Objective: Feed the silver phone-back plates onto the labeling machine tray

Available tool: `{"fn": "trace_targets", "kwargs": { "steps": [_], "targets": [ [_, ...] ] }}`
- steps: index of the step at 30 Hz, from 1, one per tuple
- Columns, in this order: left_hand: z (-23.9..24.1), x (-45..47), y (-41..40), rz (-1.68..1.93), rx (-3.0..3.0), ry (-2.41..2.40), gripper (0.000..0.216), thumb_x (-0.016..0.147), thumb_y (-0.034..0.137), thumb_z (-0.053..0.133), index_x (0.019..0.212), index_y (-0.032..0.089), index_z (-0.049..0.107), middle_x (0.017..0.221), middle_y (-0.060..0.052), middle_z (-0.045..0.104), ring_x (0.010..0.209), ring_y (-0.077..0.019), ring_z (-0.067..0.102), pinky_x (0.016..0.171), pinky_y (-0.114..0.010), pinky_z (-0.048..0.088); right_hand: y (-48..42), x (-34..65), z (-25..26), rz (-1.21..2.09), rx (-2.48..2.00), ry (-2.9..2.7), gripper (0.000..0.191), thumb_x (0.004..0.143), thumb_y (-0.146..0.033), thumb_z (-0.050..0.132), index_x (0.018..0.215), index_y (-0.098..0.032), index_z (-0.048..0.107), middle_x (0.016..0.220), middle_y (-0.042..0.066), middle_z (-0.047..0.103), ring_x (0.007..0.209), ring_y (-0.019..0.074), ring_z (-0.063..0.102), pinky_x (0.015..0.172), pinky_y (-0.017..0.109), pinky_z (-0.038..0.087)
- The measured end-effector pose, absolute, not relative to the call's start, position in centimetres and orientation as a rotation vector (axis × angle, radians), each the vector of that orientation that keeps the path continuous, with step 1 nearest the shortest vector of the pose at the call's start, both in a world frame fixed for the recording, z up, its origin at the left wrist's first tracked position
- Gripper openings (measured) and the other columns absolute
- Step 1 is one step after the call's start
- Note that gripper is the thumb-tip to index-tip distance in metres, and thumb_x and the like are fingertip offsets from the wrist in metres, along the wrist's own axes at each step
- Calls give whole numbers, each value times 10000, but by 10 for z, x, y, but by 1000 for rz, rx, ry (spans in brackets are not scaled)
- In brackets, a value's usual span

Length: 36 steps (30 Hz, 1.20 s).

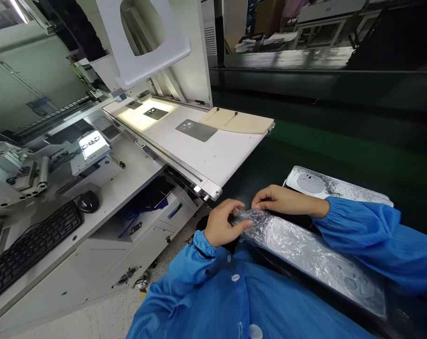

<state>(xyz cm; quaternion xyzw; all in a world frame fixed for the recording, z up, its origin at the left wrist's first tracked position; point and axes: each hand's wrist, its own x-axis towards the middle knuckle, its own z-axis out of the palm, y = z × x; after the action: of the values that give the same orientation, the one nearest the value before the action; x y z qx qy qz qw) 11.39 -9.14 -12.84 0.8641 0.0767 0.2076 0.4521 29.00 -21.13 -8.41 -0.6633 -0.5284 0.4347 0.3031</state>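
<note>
A long, flat pack wrapped in a crinkled clear plastic bag (305, 247) lies close in front of my body; round shapes show through its near right end. At its far left end the plastic is bunched up. My left hand (224, 225) grips this gathered plastic, thumb and fingers curled about it. From the other side, my right hand (282, 200) pinches the plastic edge with its fingertips. Beyond my right forearm lies a second long pack (310, 183), silvery-white with a round mark, partly covered by my sleeve.
A white conveyor (213, 157) juts out ahead, carrying flat grey plates (196, 130) and a cream-coloured guide board (239, 121). To the left, a machine bench holds a black keyboard (36, 245) and a mouse (88, 201). A dark green belt (340, 146) runs behind the packs.
</note>
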Motion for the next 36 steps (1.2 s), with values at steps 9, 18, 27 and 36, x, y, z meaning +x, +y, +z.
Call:
{"fn": "trace_targets", "kwargs": {
  "steps": [9, 18, 27, 36],
  "targets": [
    [-129, 139, -100, 656, 2323, 137, 267, 896, 350, 517, 735, 174, 638, 752, -50, 647, 742, -170, 563, 690, -300, 464, -213, 290, -87, 1095, -1783, -1395, 405, 762, -517, 572, 845, -150, 723, 777, 47, 680, 732, 205, 603, 674, 294, 453],
    [-147, 137, -100, 689, 1972, 186, 235, 862, 315, 565, 689, 164, 613, 694, -18, 614, 666, -133, 535, 627, -261, 432, -215, 301, -92, 1270, -1614, -1317, 379, 736, -450, 643, 933, -139, 728, 826, 46, 697, 768, 193, 633, 730, 294, 488],
    [-140, 139, -93, 412, 1608, 285, 293, 853, 441, 530, 813, 164, 618, 617, 8, 634, 628, -121, 567, 656, -260, 458, -216, 288, -87, 1027, -1651, -1451, 350, 818, -478, 612, 878, -145, 701, 834, 47, 683, 765, 187, 620, 692, 279, 464],
    [-137, 143, -78, -80, 1362, 334, 389, 557, 433, 804, 710, 130, 614, 566, 36, 586, 486, -70, 501, 510, -216, 380, -223, 290, -90, 602, -1521, -1688, 329, 944, -432, 507, 821, -168, 660, 868, 67, 637, 836, 182, 580, 782, 311, 437]
  ]
}}
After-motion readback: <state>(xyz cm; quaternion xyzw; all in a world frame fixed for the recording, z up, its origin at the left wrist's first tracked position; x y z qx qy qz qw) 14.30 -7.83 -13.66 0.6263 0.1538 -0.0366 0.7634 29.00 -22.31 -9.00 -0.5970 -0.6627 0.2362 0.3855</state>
